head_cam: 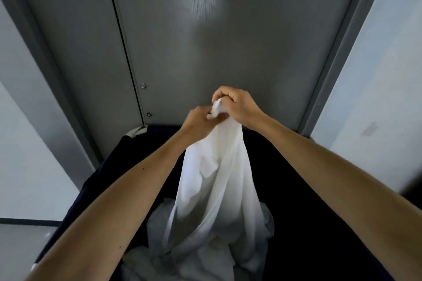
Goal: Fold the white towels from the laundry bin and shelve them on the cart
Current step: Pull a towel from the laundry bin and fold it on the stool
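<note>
The left forearm and right forearm reach in from the lower edge and meet over the dark laundry bin. The right hand has its fingers curled round the top corner of one white towel. Just below them, the left hand pinches the same bunched edge. The towel hangs straight down from the fingers, long axis vertical, plain and softly creased. Its lower end merges into a crumpled white heap in the bin, whose pieces cannot be counted. Beyond the fingers stands a grey panel.
</note>
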